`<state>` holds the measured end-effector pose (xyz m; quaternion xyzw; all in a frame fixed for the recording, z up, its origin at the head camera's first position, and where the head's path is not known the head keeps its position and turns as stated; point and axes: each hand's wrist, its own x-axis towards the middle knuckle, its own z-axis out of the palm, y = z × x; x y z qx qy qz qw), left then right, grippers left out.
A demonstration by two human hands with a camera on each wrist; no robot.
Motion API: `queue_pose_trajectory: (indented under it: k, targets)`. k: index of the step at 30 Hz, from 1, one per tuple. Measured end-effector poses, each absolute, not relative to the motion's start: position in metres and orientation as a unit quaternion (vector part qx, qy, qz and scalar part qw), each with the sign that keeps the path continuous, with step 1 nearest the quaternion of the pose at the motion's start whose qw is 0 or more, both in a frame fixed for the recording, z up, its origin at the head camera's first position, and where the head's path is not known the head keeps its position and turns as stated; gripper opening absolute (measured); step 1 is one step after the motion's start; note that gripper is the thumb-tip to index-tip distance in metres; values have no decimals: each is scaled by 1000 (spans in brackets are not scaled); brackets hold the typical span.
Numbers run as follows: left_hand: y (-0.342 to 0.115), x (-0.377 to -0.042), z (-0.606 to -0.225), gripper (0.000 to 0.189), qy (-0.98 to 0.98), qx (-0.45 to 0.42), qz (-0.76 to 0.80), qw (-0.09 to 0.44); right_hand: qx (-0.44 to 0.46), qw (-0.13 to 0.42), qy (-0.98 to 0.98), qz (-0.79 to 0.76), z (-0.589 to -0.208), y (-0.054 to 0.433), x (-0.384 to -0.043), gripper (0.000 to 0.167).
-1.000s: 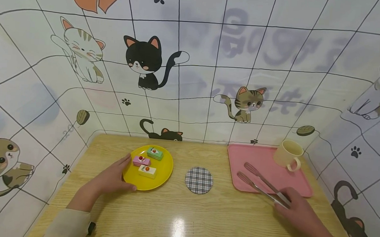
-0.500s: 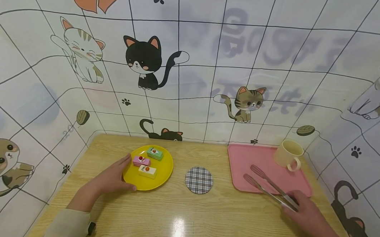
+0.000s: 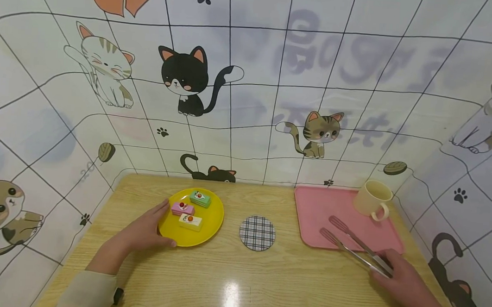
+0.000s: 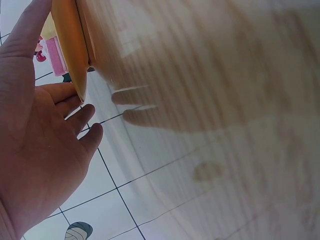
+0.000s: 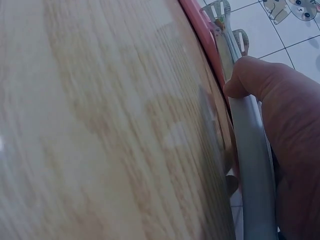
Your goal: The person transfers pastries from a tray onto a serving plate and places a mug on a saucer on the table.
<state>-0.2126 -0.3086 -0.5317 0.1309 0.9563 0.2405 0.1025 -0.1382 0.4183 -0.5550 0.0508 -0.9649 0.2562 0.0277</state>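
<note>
In the head view my left hand [image 3: 141, 231] holds the left rim of a round yellow plate [image 3: 210, 228], thumb at the front and fingers farther back. Three small toy cake slices lie on the plate: green [image 3: 200, 199], pink [image 3: 183, 208] and pale yellow [image 3: 190, 222]. The left wrist view shows the fingers [image 4: 67, 97] at the plate's edge [image 4: 72, 45]. My right hand [image 3: 408, 285] grips metal tongs [image 3: 355, 247], whose two arms stand apart over a pink tray [image 3: 310, 208]. Up close, the right thumb [image 5: 242, 82] presses on the tongs' flat arm [image 5: 252, 160].
A cream mug [image 3: 370, 199] stands at the tray's back right, its handle toward the front. Between plate and tray lies a round plaid coaster [image 3: 257, 233]. Cat-print sheeting [image 3: 253, 103] rises behind and beside the wooden table [image 3: 206, 276].
My right hand and the tongs have moved right and slightly toward me, drawing the tips across the tray. The left hand, plate and cake slices have stayed put.
</note>
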Motion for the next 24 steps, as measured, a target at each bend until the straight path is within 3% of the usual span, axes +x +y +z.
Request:
queue_pose_trajectory:
  k: [6, 24]
  targets:
    - [-308, -212, -531, 131, 957, 132, 239, 101, 57, 48, -965, 251, -558, 424, -134, 46]
    - [-308, -212, -530, 131, 956, 135, 239, 101, 61, 41, -969, 235, -560, 431, -134, 50]
